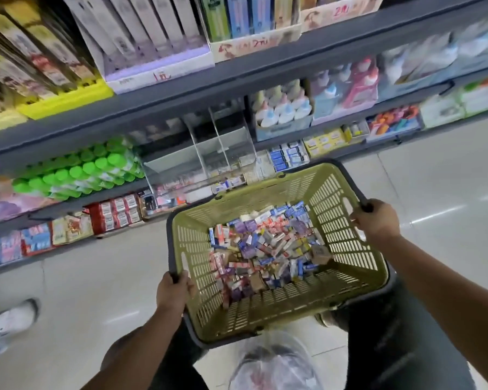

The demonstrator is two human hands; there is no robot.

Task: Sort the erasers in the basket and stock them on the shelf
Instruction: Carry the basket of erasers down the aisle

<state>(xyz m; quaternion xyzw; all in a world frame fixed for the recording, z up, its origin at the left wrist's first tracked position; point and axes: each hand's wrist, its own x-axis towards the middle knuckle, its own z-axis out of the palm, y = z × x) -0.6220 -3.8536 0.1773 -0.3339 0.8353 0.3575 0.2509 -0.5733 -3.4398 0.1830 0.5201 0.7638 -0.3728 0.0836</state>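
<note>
Basket: olive-green plastic, slotted walls, dark grey rim and handles folded down around it. It is carried above the floor in front of the shelf, tipped towards the camera's right. The left hand grips the near-left rim; the right hand grips the far-right rim.

Erasers: a loose, unsorted heap of small wrapped blocks covering the basket bottom, in blue, white, red, purple and brown, lying at all angles.

Shelf: dark grey tiers, stocked. A clear divided bin stands on the middle tier, directly beyond the basket.
</note>
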